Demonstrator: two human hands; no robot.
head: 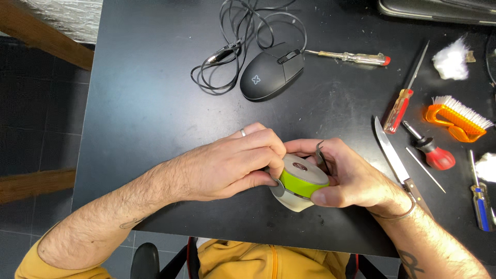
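Lower centre of frame, above a black table (155, 103): left hand (232, 165) curled, fingertips pressed against the near side of a small round green-and-white gadget (299, 182). Gripped from the right by the right hand (351, 178), thumb along its green band, fingers bent behind. Upper centre: black mouse (271, 75). Right edge: screwdrivers (403, 103), knife (395, 157), orange brush (457, 120).
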